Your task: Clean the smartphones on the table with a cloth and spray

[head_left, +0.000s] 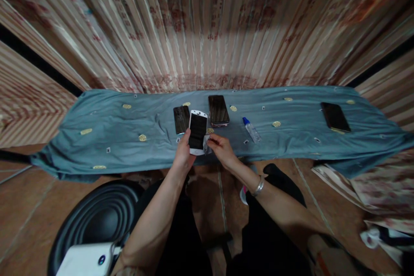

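My left hand (pixel 183 152) holds a white phone with a dark screen (pixel 197 131) upright over the near edge of a low surface draped in blue-grey cloth (pixel 106 133). My right hand (pixel 221 149) pinches a small pale wipe (pixel 207 143) against the phone's lower right corner. A silver bracelet sits on my right wrist. Just behind the held phone lie two dark phones, one to the left (pixel 181 119) and a larger one to the right (pixel 218 110). A small clear bottle with a blue cap (pixel 251 129) lies right of them.
Another dark phone (pixel 335 116) lies far right on the cloth. A striped patterned curtain (pixel 207 26) hangs behind. A black round ribbed object (pixel 100 215) and a white device (pixel 87 261) sit at lower left on the tiled floor. Crumpled fabric (pixel 371 198) lies at lower right.
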The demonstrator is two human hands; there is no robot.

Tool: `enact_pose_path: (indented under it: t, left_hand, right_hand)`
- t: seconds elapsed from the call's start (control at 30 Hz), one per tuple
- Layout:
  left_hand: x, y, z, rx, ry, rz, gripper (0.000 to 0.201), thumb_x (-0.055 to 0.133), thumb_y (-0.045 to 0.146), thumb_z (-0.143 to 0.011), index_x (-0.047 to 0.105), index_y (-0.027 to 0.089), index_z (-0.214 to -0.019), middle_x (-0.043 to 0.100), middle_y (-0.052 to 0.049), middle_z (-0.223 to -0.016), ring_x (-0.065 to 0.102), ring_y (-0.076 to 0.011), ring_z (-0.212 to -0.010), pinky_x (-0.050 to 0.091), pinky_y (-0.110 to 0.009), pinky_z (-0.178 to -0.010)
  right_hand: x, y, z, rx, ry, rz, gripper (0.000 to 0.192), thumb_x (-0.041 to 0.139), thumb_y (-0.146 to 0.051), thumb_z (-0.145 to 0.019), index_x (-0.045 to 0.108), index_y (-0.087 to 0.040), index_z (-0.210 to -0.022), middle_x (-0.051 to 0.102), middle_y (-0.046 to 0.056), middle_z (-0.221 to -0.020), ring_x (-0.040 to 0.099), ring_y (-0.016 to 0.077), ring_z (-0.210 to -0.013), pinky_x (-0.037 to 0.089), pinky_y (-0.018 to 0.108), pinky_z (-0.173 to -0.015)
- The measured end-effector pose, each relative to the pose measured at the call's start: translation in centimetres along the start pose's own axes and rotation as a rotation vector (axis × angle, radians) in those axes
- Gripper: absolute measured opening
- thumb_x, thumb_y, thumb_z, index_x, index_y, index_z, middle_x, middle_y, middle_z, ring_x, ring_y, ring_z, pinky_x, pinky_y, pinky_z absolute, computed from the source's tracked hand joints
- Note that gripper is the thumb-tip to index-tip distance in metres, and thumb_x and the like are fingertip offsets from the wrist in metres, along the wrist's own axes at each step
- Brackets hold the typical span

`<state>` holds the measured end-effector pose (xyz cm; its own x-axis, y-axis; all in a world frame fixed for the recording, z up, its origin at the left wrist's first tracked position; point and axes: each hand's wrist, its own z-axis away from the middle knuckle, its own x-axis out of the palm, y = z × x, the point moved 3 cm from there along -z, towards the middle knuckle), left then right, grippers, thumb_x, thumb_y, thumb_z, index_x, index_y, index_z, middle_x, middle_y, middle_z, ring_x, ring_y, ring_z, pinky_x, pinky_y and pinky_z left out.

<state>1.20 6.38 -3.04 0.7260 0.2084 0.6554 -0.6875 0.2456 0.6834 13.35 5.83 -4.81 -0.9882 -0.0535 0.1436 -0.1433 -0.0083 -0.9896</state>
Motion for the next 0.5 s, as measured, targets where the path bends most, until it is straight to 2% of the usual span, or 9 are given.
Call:
enact_pose_path:
  t: [0.23, 0.5]
  left_hand:
    - [-0.3, 0.9, -0.3, -0.007, 0.032, 0.019, 0.033, 0.062, 0.039, -0.083, 0.068, 0.01, -0.098, 0.076, -0.011, -0.089, 0.071, -0.0237, -0.092, 0.055, -0.035, -0.085]
    - [-0.2, 1.3, -0.1, 0.009, 0.021, -0.027, 0.041, 0.061, 0.048, -0.083, 0.07, 0.01, -0.098, 0.075, -0.011, -0.086, 0.071, -0.0227, -0.088, 0.054, -0.034, -0.084]
  right_hand:
    - [1.5, -0.1, 1.5, 0.12, -0.063, -0.141, 0.011, 0.066, -0.028, -0.065, 0.069, -0.02, -0.072, 0.067, -0.003, -0.069, 0.057, 0.0124, -0.065, 0.044, 0.024, -0.065]
    - [2.6, 0.9, 2.7, 0.379, -0.118, -0.469, 0.018, 0.077, -0.023, -0.057, 0.072, -0.018, -0.073, 0.071, 0.0, -0.07, 0.061, 0.0129, -0.062, 0.049, 0.027, -0.065]
